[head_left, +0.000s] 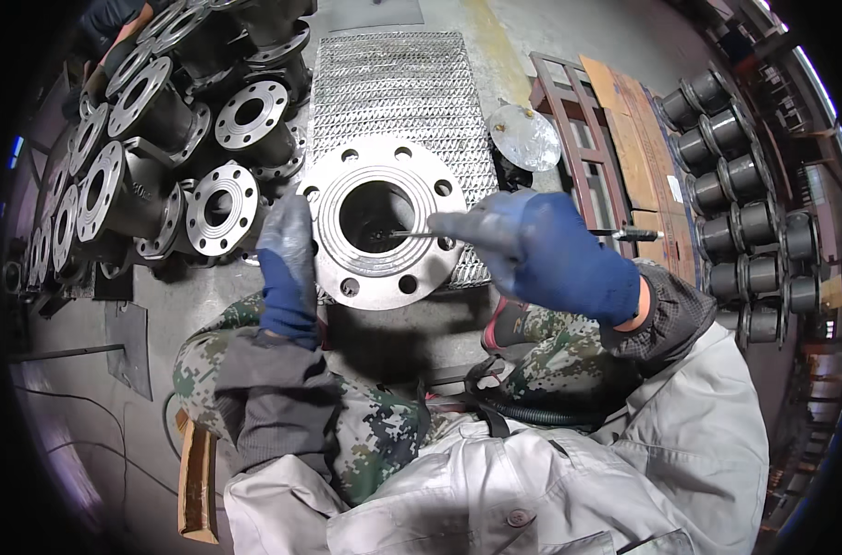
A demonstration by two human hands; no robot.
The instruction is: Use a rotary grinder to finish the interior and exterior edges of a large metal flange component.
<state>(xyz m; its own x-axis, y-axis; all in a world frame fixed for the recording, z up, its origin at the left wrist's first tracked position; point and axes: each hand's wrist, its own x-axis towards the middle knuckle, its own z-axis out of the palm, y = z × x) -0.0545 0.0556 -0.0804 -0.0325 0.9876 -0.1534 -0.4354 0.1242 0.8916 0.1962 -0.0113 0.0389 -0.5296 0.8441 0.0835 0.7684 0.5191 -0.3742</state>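
Observation:
A grey metal flanged casting [374, 165] with a round bore and a ring of bolt holes faces up in front of me. My left hand [289, 264], in a blue glove with a grey coating, is closed on the casting's left rim; part of its grip is hidden. My right hand [555, 250], gloved alike, is closed around a thin metal rod tool, its index finger stretched along it toward the left. The rod's tip [399, 234] lies over the bore's right side. Its dark ribbed end [638, 235] sticks out to the right of the hand.
Ridged metal plate [393, 79] lies beyond the casting. Several similar flanged castings [222, 208] are stacked at left. A round metal disc [524, 137], a brown metal frame [587, 139], cardboard [638, 148] and stacked dark cylinders [744, 176] stand at right. Another person's arm [129, 28] shows far left.

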